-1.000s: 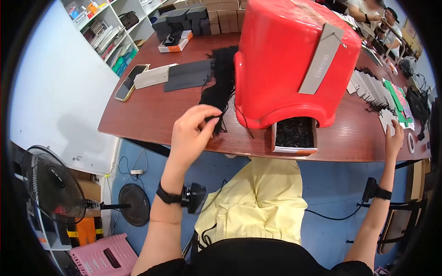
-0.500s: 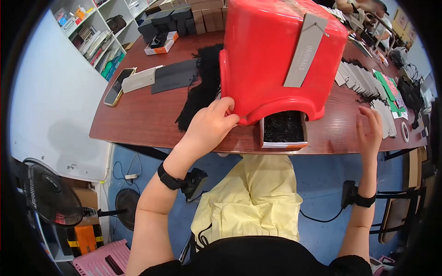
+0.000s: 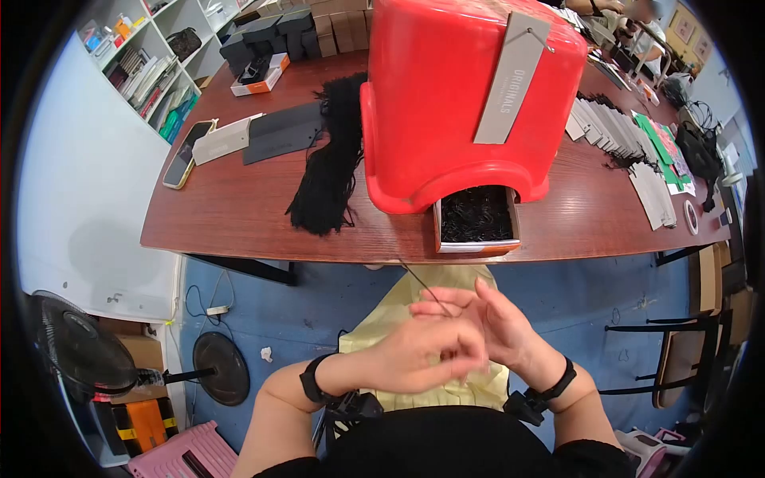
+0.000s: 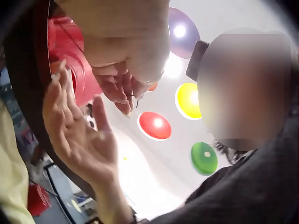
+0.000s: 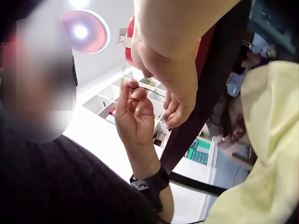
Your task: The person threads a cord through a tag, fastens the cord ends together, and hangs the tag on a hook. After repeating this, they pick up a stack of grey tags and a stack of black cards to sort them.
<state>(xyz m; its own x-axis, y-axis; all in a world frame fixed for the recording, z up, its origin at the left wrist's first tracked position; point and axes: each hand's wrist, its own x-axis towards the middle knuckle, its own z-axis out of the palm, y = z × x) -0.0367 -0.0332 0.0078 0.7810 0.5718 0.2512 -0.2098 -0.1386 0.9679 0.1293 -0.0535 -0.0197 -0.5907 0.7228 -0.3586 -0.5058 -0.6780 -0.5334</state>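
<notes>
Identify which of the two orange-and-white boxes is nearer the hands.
The box holding black strands at the front edge of the table, partly under the red stool; the other box, farther back, bears a dark object.

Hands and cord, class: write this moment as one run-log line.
left hand: pinches dark cord | right hand: open nearby | red stool: on table

Stool (image 3: 446, 95) on tbl (image 3: 239, 219), cords (image 3: 328, 171) L, tags (image 3: 613, 131) R.
</notes>
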